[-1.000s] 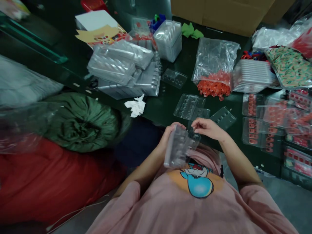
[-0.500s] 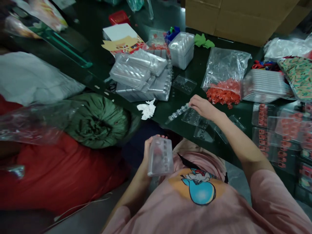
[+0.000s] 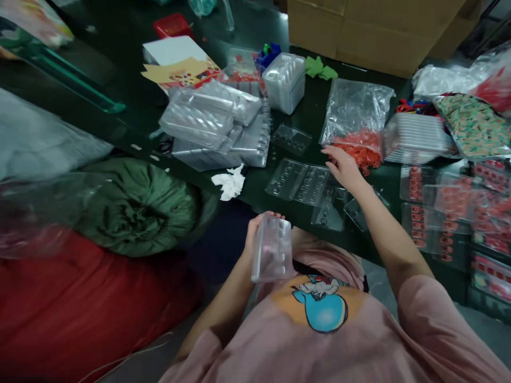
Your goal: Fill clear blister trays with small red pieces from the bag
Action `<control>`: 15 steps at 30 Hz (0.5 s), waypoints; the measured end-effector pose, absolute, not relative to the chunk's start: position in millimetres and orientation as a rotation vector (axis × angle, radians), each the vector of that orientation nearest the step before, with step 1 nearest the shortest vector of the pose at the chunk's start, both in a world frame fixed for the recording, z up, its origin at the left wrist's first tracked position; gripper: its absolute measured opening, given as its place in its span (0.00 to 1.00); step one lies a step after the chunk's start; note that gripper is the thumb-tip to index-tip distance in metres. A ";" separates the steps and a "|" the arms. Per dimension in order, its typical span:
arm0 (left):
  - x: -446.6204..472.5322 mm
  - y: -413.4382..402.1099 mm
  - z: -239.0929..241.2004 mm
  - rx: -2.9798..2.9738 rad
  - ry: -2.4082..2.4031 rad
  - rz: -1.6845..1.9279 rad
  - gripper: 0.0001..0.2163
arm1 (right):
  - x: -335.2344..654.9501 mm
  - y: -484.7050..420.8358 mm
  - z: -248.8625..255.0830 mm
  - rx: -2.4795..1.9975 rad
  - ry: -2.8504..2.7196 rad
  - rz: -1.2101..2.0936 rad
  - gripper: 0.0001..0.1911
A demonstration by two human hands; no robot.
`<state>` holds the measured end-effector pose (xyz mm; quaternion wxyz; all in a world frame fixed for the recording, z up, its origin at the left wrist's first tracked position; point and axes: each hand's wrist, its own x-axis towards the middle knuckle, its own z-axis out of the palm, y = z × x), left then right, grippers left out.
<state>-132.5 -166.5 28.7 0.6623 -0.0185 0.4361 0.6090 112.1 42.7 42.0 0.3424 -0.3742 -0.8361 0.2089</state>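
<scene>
In my left hand (image 3: 253, 234) is a stack of clear plastic blister trays (image 3: 273, 252), held upright in front of my shirt. My right hand (image 3: 342, 165) reaches over the dark green table with its fingers apart and holds nothing. Just beyond it, small red plastic pieces (image 3: 361, 146) spill from a clear plastic bag (image 3: 357, 106). Below and left of the right hand, a blister tray (image 3: 285, 179) lies flat beside another blister tray (image 3: 310, 184); a further blister tray (image 3: 329, 210) lies nearer the table edge.
Piled clear packs (image 3: 199, 119) and a crumpled white tissue (image 3: 229, 183) lie to the left. Trays filled with red pieces (image 3: 417, 223) cover the right side. A cardboard box (image 3: 351, 32) stands at the back. A green bundle (image 3: 139, 207) sits beside the table.
My right hand has let go of a blister tray, now flat on the table, and moved up and right towards the red pieces. The stack in my left hand has tilted, and the view has shifted.
</scene>
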 end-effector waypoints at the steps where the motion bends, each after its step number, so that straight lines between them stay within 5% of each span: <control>1: -129.5 -164.1 28.7 -0.037 0.990 1.353 0.09 | 128.1 25.7 47.4 -1.047 -2.083 0.508 0.19; 8: -94.5 -146.6 41.8 0.120 0.876 0.859 0.12 | 224.5 -93.6 11.7 -1.642 -1.800 0.307 0.22; 15: -41.0 -122.6 36.4 0.159 0.770 0.626 0.24 | 222.8 -111.3 -34.0 -1.956 -1.677 0.254 0.25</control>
